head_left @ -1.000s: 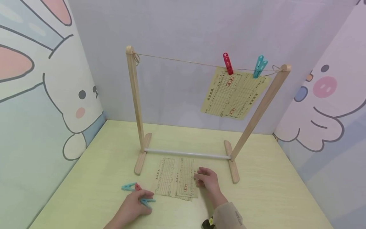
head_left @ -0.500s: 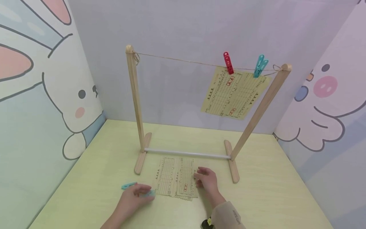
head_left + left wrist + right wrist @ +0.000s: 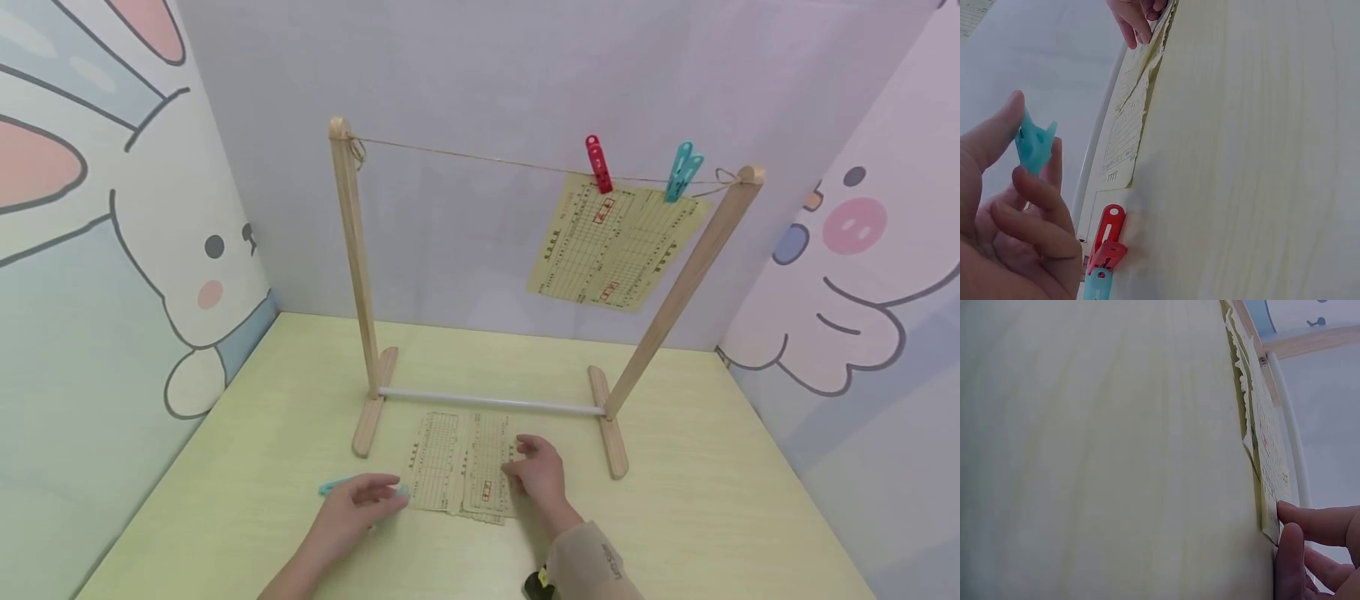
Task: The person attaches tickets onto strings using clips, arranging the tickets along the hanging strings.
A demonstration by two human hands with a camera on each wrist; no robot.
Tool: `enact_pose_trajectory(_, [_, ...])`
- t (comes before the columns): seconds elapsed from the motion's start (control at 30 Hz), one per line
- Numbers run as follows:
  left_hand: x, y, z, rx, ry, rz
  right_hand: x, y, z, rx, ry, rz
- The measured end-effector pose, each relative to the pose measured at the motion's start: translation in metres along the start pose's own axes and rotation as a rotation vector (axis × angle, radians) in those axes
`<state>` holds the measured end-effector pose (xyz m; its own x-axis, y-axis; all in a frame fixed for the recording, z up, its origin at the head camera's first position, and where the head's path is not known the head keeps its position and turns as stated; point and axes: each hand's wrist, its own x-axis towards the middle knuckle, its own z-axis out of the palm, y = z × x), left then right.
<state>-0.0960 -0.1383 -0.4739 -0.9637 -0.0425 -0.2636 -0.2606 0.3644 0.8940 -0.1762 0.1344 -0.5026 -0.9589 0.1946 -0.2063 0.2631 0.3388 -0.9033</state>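
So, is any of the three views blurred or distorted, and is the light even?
Head view: sharp, soft even light, but the wide lens bends the rack posts outward. Left wrist view: left hand and teal peg very near and soft. Right wrist view: table a pale blur, fingertips soft.

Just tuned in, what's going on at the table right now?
A person is working in front of a small wooden drying rack with a string line. One printed sheet already hangs there under a red peg and a teal peg. The left hand pinches another teal clothespin, with a spare red clothespin lying on the table beside it. The right hand touches the edge of the paper stack lying flat below the rack.
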Motion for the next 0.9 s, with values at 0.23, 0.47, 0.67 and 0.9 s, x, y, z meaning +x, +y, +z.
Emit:
enact_pose_trajectory(0.23, [0.0008, 0.0017, -0.0011, -0.05, -0.055, 0.015, 0.0004, 0.0005, 0.0007, -0.047, -0.011, -0.003])
enact_pose_trajectory(0.47, [-0.0001, 0.0039, -0.0019, -0.105, -0.079, -0.003, 0.0025, 0.002, -0.002, -0.084, -0.025, -0.027])
enact_pose_trajectory(0.67, [-0.0012, 0.0075, -0.0009, -0.135, -0.062, -0.023, 0.0041, 0.0017, -0.0046, -0.12, -0.047, -0.038])
enact_pose_trajectory(0.9, [-0.0018, 0.0089, -0.0001, -0.149, -0.055, -0.028, 0.0043, -0.0028, -0.0079, -0.167, -0.07, -0.078])
